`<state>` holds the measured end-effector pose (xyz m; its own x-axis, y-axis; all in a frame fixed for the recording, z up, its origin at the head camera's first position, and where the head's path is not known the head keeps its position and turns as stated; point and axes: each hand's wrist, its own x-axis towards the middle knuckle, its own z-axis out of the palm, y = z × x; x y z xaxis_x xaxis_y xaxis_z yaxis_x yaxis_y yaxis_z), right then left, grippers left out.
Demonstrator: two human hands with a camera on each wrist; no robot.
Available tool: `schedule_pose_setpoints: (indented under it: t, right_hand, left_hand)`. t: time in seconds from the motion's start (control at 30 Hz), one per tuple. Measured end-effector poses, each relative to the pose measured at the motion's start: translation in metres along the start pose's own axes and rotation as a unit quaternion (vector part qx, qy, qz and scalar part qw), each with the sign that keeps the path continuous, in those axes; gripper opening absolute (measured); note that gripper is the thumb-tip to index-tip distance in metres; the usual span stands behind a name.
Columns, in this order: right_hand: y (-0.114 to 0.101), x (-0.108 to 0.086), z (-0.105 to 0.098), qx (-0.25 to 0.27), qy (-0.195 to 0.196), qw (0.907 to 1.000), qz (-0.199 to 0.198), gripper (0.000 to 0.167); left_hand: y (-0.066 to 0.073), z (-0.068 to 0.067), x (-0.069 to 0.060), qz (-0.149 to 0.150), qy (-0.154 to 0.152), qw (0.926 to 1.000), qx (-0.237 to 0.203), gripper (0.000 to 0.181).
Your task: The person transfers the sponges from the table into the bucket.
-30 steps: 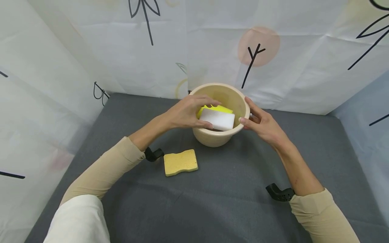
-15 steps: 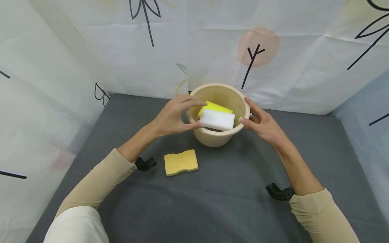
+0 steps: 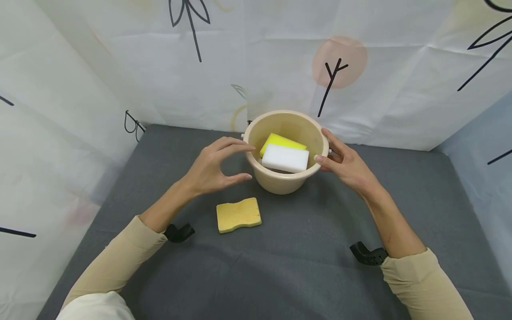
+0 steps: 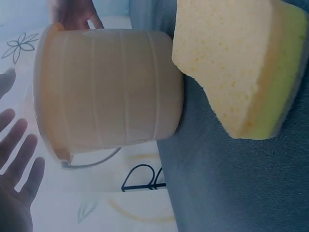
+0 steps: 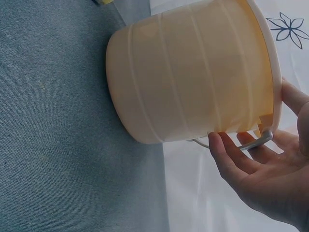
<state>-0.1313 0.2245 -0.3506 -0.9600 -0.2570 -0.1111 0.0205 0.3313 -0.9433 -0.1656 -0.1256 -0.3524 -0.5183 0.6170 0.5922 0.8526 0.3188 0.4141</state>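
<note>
A cream bucket [image 3: 280, 180] stands upright on the grey cloth. Inside it, a white sponge block [image 3: 286, 158] leans over a bright yellow sponge [image 3: 280, 142]. My right hand [image 3: 347, 164] holds the bucket's right rim, thumb at the rim and fingers against the outer wall by the wire handle [image 5: 256, 142]. Just left of the bucket, my left hand [image 3: 210, 166] hovers with thumb and fingers spread and nothing between them. A pale yellow sponge [image 3: 238, 215] with wavy sides lies on the cloth in front; the left wrist view shows a greenish layer [image 4: 282, 72] beneath it.
Grey cloth [image 3: 288, 266] covers the table. White patterned sheets [image 3: 280, 66] hang behind the bucket and at both sides. Each wrist wears a black mount, the left one [image 3: 180, 233] near the yellow sponge and the right one [image 3: 368, 254] over the cloth.
My left hand has drawn out of the bucket's opening, moving left and toward me, its fingers spreading off the white block. The right hand, bucket and sponges stay where they were.
</note>
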Motion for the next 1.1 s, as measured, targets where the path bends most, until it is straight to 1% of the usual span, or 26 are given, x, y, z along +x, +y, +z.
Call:
schedule_pose_setpoints:
  t: [0.1, 0.2, 0.33, 0.53, 0.63, 0.83, 1.1]
  right_hand:
    - [0.0, 0.0, 0.0, -0.002, 0.001, 1.0, 0.0, 0.08]
    - [0.001, -0.001, 0.0, -0.004, 0.002, 1.0, 0.0, 0.08]
    - [0.002, -0.001, 0.0, -0.005, 0.003, 1.0, 0.001, 0.08]
    - [0.001, -0.001, 0.0, -0.003, 0.001, 1.0, 0.0, 0.079]
    - [0.0, -0.001, 0.001, -0.004, -0.001, 1.0, 0.0, 0.079]
    - [0.001, 0.001, 0.001, -0.004, 0.001, 1.0, 0.003, 0.078]
    - [0.003, 0.002, 0.001, -0.007, 0.008, 0.9999, 0.006, 0.078]
  left_hand:
    - [0.0, -0.001, -0.008, -0.008, -0.001, 1.0, 0.0, 0.059]
    - [0.0, -0.001, -0.017, -0.017, -0.008, 0.9998, 0.0, 0.06]
    - [0.0, 0.001, -0.029, -0.03, -0.022, 0.9993, -0.001, 0.061]
    - [0.0, 0.004, -0.048, -0.054, -0.031, 0.998, -0.002, 0.066]
    - [0.0, 0.008, -0.058, -0.066, -0.045, 0.9968, -0.005, 0.07]
    - [-0.001, 0.02, -0.08, -0.091, -0.084, 0.9921, -0.019, 0.076]
    - [-0.002, 0.032, -0.101, -0.131, -0.1, 0.9855, -0.038, 0.08]
